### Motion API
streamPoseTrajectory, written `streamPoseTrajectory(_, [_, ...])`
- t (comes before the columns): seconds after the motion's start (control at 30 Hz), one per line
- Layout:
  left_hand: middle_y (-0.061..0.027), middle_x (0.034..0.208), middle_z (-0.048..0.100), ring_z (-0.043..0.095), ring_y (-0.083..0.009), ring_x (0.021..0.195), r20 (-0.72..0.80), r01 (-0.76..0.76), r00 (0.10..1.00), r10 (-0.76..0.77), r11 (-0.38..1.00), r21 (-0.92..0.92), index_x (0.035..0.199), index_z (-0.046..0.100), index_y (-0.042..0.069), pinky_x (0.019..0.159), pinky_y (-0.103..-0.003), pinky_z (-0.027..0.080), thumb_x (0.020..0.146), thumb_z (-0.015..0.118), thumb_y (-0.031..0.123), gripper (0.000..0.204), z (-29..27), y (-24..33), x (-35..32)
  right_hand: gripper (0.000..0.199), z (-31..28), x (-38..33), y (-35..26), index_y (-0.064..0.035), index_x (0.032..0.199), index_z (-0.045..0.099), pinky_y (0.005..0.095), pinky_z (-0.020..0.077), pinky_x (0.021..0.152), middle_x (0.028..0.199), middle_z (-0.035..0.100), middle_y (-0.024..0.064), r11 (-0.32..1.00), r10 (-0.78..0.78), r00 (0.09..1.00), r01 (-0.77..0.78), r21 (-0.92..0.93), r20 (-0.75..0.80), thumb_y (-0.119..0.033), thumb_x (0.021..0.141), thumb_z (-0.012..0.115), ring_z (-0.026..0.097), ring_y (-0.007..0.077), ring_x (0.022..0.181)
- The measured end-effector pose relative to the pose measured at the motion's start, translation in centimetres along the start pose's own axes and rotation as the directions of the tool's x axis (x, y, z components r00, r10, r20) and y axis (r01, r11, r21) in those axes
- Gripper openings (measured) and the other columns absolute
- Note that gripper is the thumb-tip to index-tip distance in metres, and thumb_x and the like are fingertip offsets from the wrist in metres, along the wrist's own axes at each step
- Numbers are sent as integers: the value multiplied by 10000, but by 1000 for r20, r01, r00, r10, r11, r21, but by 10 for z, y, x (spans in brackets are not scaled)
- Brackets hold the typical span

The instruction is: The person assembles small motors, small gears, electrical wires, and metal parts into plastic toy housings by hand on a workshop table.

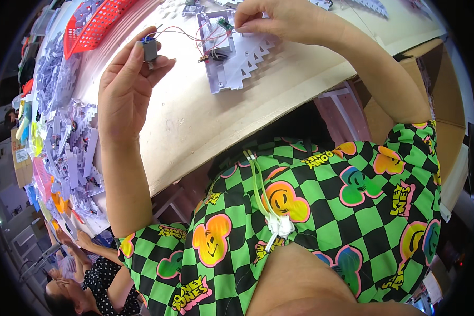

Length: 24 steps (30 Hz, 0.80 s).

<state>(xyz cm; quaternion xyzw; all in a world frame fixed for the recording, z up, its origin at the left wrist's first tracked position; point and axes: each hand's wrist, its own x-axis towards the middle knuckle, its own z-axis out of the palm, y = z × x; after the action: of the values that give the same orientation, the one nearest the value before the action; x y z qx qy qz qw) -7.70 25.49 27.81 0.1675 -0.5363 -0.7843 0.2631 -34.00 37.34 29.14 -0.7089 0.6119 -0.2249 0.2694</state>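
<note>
My left hand (125, 89) is raised over the table at the left. Between its thumb and fingers it grips a small grey motor (150, 51) with a short shaft. Thin red and white wires (181, 32) run from the motor to a white plastic housing (216, 81) with a saw-toothed edge, lying on the table. A small green circuit board (226, 25) and black wires (217, 56) sit in the housing. My right hand (279, 22) is at the housing's far right, fingers pinched together beside the circuit board; what they hold, if anything, is hidden.
A red perforated basket (92, 29) stands at the far left. Below it, heaps of white plastic parts (71, 142) cover the table's left side. More toothed parts (371, 6) lie at the far edge. A cardboard box (440, 79) stands right; a co-worker (97, 279) sits lower left.
</note>
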Motion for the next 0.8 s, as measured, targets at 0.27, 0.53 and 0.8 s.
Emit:
streamPoseTrajectory(0.27, [-96,1031,643,627,-151,920,5,-43,999,43,998,43,1280,498,-62,971,-383,482,987,474,113,343,-9,-2,-1,248,22,10,-5,18,1015,632,378,483,825,925,647,194,969,-248,899,235,-80,-361,-185,887,569,625,304,892])
streamPoseTrajectory(0.53, [-107,1079,642,635,-157,963,15,-183,983,182,978,103,1242,535,-66,963,-346,482,919,556,10,333,8,-1,-6,107,10,4,-24,36,914,634,287,498,652,787,656,152,970,-41,912,133,202,-408,-52,855,622,639,194,718])
streamPoseTrajectory(0.8, [-70,1025,659,613,-98,901,-151,-47,981,123,900,432,1187,604,-39,849,-223,492,793,705,-39,407,9,-13,-8,100,20,4,-4,35,969,608,231,513,664,809,639,70,917,-22,875,211,339,-484,-39,913,569,613,107,734])
